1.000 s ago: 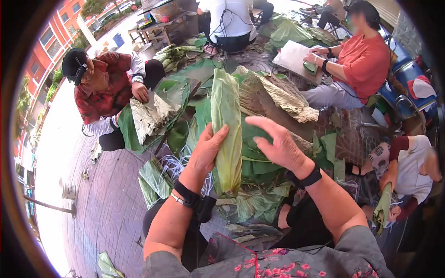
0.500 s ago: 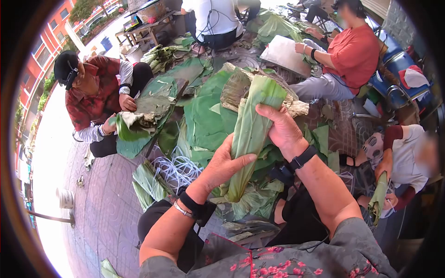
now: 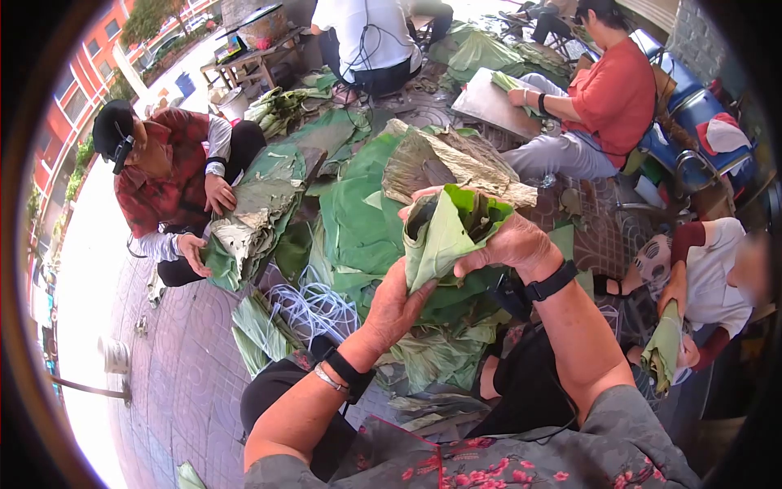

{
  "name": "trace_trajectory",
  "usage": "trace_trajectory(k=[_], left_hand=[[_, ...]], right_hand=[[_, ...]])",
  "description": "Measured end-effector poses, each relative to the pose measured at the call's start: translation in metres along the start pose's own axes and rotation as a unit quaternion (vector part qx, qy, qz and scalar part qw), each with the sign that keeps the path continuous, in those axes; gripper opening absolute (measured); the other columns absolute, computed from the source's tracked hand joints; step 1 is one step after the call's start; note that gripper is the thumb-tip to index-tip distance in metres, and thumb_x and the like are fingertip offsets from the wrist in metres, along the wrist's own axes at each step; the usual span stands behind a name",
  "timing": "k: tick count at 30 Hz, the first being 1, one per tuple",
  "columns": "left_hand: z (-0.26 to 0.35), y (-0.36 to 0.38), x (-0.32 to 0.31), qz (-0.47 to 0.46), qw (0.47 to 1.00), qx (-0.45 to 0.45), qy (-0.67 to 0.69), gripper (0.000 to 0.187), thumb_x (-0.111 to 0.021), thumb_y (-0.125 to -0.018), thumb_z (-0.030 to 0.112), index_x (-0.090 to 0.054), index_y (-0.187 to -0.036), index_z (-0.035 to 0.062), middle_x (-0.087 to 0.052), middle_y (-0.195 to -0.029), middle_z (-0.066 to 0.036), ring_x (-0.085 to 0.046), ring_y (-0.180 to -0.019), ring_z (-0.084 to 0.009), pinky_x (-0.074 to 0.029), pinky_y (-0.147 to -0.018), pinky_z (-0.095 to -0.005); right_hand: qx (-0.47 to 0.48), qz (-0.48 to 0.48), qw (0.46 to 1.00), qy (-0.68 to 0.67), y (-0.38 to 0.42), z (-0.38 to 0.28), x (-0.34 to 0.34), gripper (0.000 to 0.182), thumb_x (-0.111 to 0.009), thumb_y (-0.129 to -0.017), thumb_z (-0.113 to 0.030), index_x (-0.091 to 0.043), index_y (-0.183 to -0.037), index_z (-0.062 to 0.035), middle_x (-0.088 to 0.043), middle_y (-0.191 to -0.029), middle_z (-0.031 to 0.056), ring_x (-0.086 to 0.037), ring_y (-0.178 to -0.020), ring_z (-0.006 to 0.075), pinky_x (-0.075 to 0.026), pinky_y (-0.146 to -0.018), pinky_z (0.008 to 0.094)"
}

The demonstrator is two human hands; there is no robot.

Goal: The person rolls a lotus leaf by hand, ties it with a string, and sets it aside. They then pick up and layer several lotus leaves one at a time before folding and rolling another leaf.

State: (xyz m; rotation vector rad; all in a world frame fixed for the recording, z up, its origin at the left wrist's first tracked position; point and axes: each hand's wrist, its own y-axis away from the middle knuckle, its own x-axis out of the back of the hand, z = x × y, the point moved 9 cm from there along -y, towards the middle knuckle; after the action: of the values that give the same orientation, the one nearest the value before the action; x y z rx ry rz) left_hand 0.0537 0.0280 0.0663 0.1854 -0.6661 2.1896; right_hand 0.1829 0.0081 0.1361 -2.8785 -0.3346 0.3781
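Observation:
Both my hands hold one folded green leaf in front of me, bent over into a short, thick wad. My left hand grips its lower end from below, fingers curled up around it. My right hand wraps the upper folded end, thumb and fingers pressed on the fold. Under the hands lies a heap of broad green leaves on the paved ground, with a bundle of white strings at its left edge.
A person in a red plaid shirt handles a stack of leaves at left. A person in orange works on a white board at back right. Another person sits at right holding a rolled leaf. Tied leaf bundles lie on the ground.
The long leaf that my hands held upright has been folded down into a short wad. My right hand moved from beside it onto its top, and my left hand slid to its lower end.

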Motion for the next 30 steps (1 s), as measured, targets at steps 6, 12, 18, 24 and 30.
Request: trace_trajectory(k=[6,12,18,24,30], left_hand=[[0.003,0.000,-0.004,-0.029,0.999,0.027,0.025,0.045,-0.062,-0.094,0.008,-0.047,-0.136,0.0021,-0.058,-0.128,-0.019,-0.058,-0.117,-0.0338,-0.044,-0.100,-0.0360],[0.008,-0.002,-0.012,-0.105,0.961,0.153,0.203,0.047,-0.057,-0.100,0.017,-0.041,-0.141,0.0001,-0.059,-0.127,-0.008,-0.056,-0.115,-0.0160,-0.044,-0.100,-0.0326],[0.007,0.003,-0.009,-0.185,0.902,0.252,0.298,0.050,-0.057,-0.101,0.027,-0.042,-0.141,0.0008,-0.059,-0.124,-0.004,-0.057,-0.110,-0.0114,-0.046,-0.097,-0.0301],[-0.002,0.007,-0.016,-0.112,0.879,0.301,0.352,0.057,-0.065,-0.096,0.036,-0.047,-0.135,0.0002,-0.062,-0.118,-0.006,-0.060,-0.105,-0.0120,-0.050,-0.091,-0.0299],[-0.016,0.014,-0.019,-0.083,0.899,0.263,0.339,0.046,-0.064,-0.098,0.030,-0.052,-0.131,0.0002,-0.066,-0.109,-0.004,-0.062,-0.094,-0.0091,-0.053,-0.083,-0.0275]], right_hand=[[-0.003,0.086,0.996,0.022,0.008,-0.013,-0.004,0.064,-0.087,-0.072,-0.009,-0.057,-0.129,-0.0042,-0.064,-0.120,0.0012,-0.058,-0.110,0.0103,-0.046,-0.098,0.0295],[0.029,0.187,0.969,-0.159,0.000,-0.002,0.019,0.060,-0.079,-0.085,-0.020,-0.050,-0.135,-0.0070,-0.061,-0.123,0.0037,-0.059,-0.113,0.0140,-0.047,-0.098,0.0333],[-0.097,0.199,0.950,-0.219,0.002,0.069,0.010,0.047,-0.077,-0.085,-0.019,-0.058,-0.126,-0.0073,-0.064,-0.111,0.0025,-0.063,-0.100,0.0151,-0.052,-0.090,0.0340],[-0.040,0.295,0.940,-0.170,0.001,0.063,0.027,0.040,-0.078,-0.083,-0.014,-0.062,-0.119,-0.0058,-0.067,-0.104,0.0035,-0.065,-0.092,0.0150,-0.054,-0.084,0.0340],[-0.059,0.299,0.939,-0.160,-0.001,0.075,0.031,0.039,-0.078,-0.084,-0.017,-0.061,-0.117,-0.0052,-0.066,-0.103,0.0035,-0.065,-0.088,0.0150,-0.054,-0.079,0.0315]])
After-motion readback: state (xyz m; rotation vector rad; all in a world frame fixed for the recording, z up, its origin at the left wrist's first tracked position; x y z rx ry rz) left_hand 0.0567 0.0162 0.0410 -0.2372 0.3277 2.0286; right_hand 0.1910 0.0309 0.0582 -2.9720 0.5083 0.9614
